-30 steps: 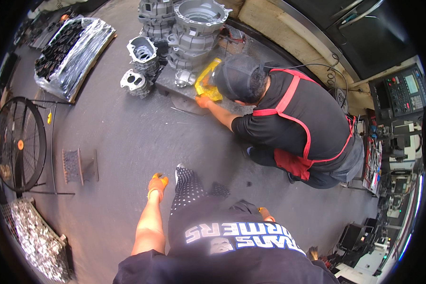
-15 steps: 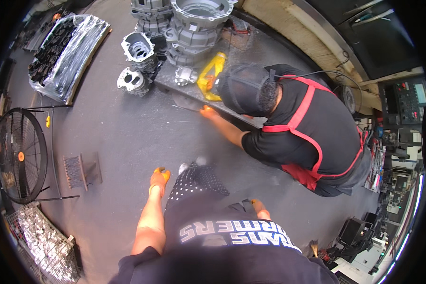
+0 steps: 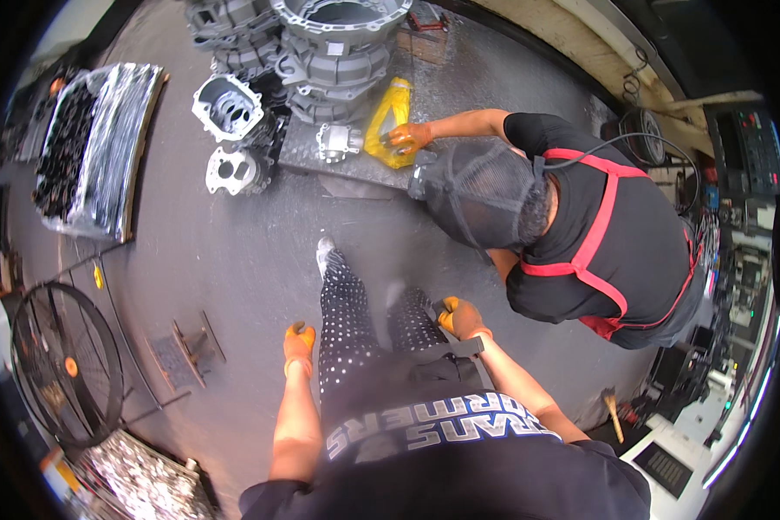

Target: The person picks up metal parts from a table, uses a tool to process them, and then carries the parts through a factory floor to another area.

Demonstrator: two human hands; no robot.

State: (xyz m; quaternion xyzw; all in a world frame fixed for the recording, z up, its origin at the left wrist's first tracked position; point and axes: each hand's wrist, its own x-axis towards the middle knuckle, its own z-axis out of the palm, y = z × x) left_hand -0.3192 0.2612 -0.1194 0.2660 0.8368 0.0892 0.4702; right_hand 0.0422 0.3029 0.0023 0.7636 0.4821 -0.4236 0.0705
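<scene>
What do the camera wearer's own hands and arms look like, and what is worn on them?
The left hand and the right hand each wear an orange work glove ending near the wrist. Both forearms are bare; short, loose black sleeves cover the upper arms.

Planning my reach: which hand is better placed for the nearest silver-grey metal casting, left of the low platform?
Probably the left: your orange-gloved left hand looks nearer the silver-grey casting, on the same side of your black, white-dotted trousers. Your orange-gloved right hand sits beyond them.
</scene>
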